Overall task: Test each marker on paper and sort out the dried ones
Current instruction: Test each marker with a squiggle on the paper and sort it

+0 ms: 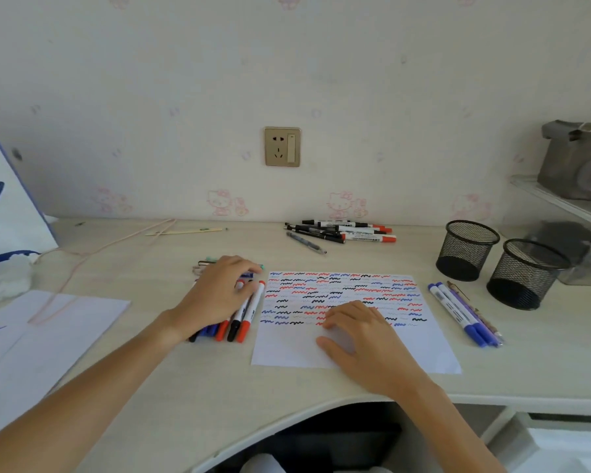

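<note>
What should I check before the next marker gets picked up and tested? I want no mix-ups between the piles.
1. Left hand on the untested pile beside the sheet: ok, it rests on the markers; whether its grip has closed on one, cannot tell.
2. Right hand steadying the test paper: ok, lying flat on it.
3. Blank space left for a new squiggle: ok, the bottom strip of the sheet is bare.
4. Sorted groups kept apart: ok, the back pile and the blue markers at the right lie clear of each other.
5. Which group holds the dried ones: cannot tell.
6. Mesh cups available: ok, both appear empty.
</note>
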